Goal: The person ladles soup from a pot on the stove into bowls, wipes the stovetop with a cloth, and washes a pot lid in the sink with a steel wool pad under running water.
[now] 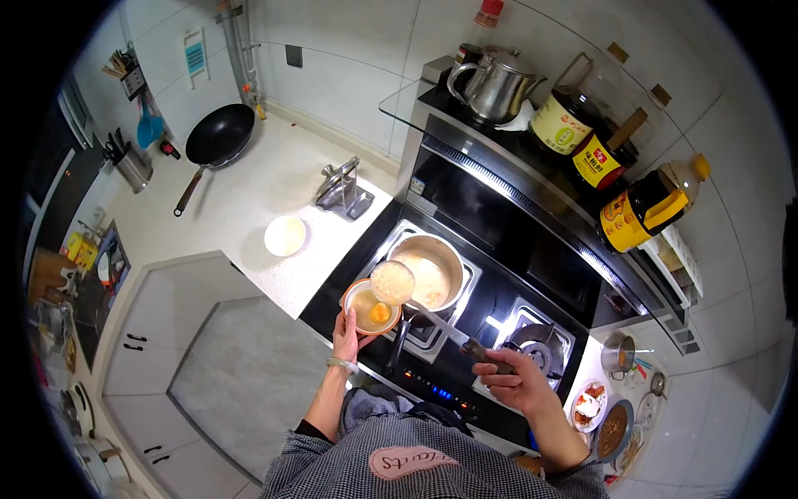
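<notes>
My left hand [347,334], with a bracelet at its wrist, holds an orange-rimmed bowl [363,319] beside the stove's left burner. Liquid and a yellow-orange piece lie in the bowl. In my right hand [509,378] is the dark handle of a metal ladle [392,283]. The ladle's head, full of pale, soupy food, is over the bowl's upper right rim, between the bowl and the pot. A steel pot [450,254] with pale liquid inside stands on the left burner, its dark handle pointing toward me.
A white bowl [285,236] and a lid on a stand [339,190] are on the left counter, with a black pan [220,135] behind. A kettle [496,86] and sauce bottles [633,212] line the shelf. Filled dishes [614,431] stand at the right.
</notes>
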The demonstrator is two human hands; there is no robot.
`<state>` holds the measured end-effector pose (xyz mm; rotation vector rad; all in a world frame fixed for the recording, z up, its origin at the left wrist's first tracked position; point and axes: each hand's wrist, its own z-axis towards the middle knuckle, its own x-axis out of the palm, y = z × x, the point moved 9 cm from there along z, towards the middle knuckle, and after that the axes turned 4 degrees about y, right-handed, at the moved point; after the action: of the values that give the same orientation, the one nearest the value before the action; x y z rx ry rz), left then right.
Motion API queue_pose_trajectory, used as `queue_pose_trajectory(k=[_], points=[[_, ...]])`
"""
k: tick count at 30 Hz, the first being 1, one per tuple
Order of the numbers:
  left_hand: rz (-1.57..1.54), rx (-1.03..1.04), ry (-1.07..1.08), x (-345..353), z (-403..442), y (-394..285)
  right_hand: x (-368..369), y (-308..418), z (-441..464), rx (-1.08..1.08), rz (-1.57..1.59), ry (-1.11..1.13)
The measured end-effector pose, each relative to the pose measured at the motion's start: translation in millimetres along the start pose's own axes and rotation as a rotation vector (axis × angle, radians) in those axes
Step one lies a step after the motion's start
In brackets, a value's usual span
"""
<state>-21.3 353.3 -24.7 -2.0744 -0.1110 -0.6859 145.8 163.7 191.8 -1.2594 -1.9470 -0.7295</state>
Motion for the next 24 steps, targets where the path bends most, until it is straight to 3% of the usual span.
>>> queue_pose_trajectory(k=[6,10,13,15,16,18,22,24], points=[[0.015,0.012,0.004,2.3,-0.5,-2.7,-20.4,-27.3,24.0,-0.003,-0.13,-0.073],[0.014,0.019,0.005,2.4,-0.4,-2.6,-19.6,-35.6,24.9,-0.043,-0.446,-0.043],[0.006,0.015,0.01,5.8,-2.3,-4.4,-29.6,-28.7,21.0,-0.174,-0.692,-0.145],[0.005,0.041,0.01,5.9,-3.0,-5.9,-24.3,-21.4,17.7,-0.24,-1.179,-0.168],[0.005,0.041,0.009,4.8,-2.5,-5.4,-27.1,-23.3,18.1,-0.24,-1.18,-0.168],[-0.009,0.012,0.027,3.1,-0.5,-0.7,5.5,-16.3,4.4,-0.706,-1.798,-0.107],[-0.014,-0.001,0.022,3.2,-0.3,0.4,-13.0,-14.0,2.3,-0.59,-1.619,-0.103],[-0.014,0.006,0.018,5.1,-2.1,-2.2,-39.7,-32.4,7.0,-0.126,-0.501,-0.01]])
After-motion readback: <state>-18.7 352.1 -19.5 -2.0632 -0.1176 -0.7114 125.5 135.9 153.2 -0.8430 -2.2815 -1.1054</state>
